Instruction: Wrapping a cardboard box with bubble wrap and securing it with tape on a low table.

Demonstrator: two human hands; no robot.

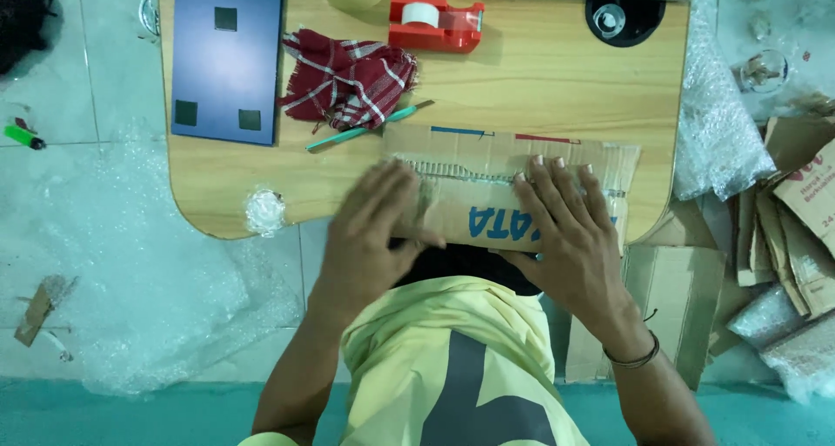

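A flat piece of brown cardboard [496,163] with blue and red print lies at the near edge of a small wooden table [539,81]. My left hand [374,224] presses flat on its left part, fingers spread toward the torn corrugated strip. My right hand [565,224] lies flat on its right part, fingertips near the fold line. Both palms rest on the cardboard without curling round it.
On the table sit a blue board [228,55], a red checked cloth [348,79], a green-handled tool [365,129], a red tape dispenser [435,22] and a black round holder [623,17]. Bubble wrap [130,263] covers the floor at left; cardboard scraps [791,220] pile at right.
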